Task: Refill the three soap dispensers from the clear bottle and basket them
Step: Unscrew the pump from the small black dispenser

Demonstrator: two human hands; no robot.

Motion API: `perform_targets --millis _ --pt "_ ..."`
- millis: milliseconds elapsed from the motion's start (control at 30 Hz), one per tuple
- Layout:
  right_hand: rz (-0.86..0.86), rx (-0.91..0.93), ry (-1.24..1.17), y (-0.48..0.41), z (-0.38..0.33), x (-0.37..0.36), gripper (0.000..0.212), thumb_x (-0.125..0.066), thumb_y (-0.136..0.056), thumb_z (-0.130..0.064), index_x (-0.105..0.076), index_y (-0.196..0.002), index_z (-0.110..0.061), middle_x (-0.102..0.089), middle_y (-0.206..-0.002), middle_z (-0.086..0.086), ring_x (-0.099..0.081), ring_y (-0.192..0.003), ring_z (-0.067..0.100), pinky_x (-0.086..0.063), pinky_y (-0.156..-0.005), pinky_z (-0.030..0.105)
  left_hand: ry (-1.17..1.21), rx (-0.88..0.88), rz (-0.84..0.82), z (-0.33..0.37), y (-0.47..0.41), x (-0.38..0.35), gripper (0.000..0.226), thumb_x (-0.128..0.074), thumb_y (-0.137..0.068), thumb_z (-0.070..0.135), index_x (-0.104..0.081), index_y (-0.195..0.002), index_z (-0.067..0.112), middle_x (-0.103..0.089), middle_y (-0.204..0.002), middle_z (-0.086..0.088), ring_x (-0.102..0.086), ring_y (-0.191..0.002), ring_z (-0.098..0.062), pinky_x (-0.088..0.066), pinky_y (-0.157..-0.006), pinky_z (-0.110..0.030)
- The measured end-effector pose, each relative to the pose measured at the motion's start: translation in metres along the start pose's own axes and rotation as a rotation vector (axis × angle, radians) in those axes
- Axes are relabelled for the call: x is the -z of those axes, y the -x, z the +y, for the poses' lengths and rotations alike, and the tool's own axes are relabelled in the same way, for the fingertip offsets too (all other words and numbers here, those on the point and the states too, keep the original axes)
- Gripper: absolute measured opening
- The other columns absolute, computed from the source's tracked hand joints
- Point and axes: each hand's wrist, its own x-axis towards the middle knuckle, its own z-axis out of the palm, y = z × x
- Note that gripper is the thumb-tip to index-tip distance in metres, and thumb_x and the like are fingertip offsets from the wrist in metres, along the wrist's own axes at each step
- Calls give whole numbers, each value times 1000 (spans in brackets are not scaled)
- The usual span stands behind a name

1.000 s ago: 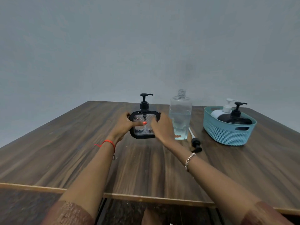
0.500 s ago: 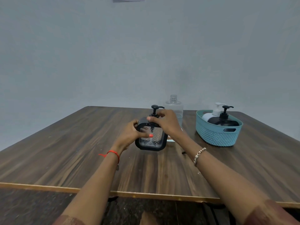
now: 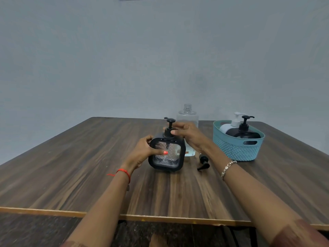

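**Q:** Where is the dispenser being worked on?

**A:** A square black-framed soap dispenser (image 3: pixel 166 155) with a clear dimpled front panel sits mid-table, directly in front of the person. It leans slightly. Whether its base touches the wood cannot be told.

**Q:** How are the hands placed?

**A:** The left hand (image 3: pixel 142 152) grips the dispenser's left side, and its thumb, which has an orange-painted nail, lies across the clear panel. The right hand (image 3: pixel 188 135) reaches over the top, with thumb and fingers curled around the neck of the black pump (image 3: pixel 170 126).

**Q:** What stands close by?

**A:** Just behind the dispenser is an upright clear plastic bottle (image 3: pixel 187 115). It has no cap, and the right hand partly hides it. A loose black pump cap (image 3: pixel 203 163) lies on the table, just right of the dispenser.

**Q:** And further out?

**A:** To the right sits a teal woven-pattern plastic basket (image 3: pixel 236 151). It holds a white pump dispenser (image 3: pixel 229 125) and a black pump dispenser (image 3: pixel 246 133), side by side. Everything rests on a dark wood-grain table (image 3: pixel 80 166) set against a plain grey wall (image 3: pixel 160 59). There is a red thread (image 3: pixel 124 172) on the left wrist and a beaded bracelet (image 3: pixel 227 168) on the right.
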Motion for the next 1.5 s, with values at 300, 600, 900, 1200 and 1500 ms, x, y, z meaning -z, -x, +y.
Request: perform_targets --millis 300,600,900,1200,1500 --pt "271 -37 151 -1 -9 -12 36 -73 -73 1 -63 -107 4 -65 -97 11 -58 -73 5 -44 -53 3 0 -7 79 -3 -3 -3 49 -84 -56 -5 -59 -96 5 -68 -86 -3 -66 -74 -10 -53 -63 -18" --pt "294 -49 364 -1 -5 -18 35 -79 -70 -30 -67 -89 -4 -67 -82 3 -61 -72 11 -46 -65 21 -10 -1 106 -3 -5 -2 57 -87 -52 0 -58 -102 2 -69 -94 -10 -67 -86 -21 -56 -72 -28" --pt "252 -123 312 -6 -6 -21 41 -81 -64 -30 -68 -93 -4 -70 -94 10 -66 -88 21 -51 -74 28 24 17 125 -6 -1 0 54 -86 -53 -2 -58 -99 6 -68 -93 -7 -67 -84 -18 -53 -66 -23" --pt "214 -158 43 -2 -24 -27 31 -71 -66 9 -49 -65 -13 -48 -71 4 -54 -70 14 -48 -57 18 39 14 122 -9 0 3 60 -86 -54 -1 -58 -106 0 -69 -96 -10 -68 -86 -20 -56 -72 -28" --pt "392 5 -63 -1 -35 -23 24 -75 -71 -4 -70 -95 -1 -68 -80 -2 -60 -69 -4 -39 -69 15 84 34 172 -17 0 14 61 -87 -50 -3 -60 -104 1 -70 -98 -12 -67 -91 -25 -56 -81 -37"
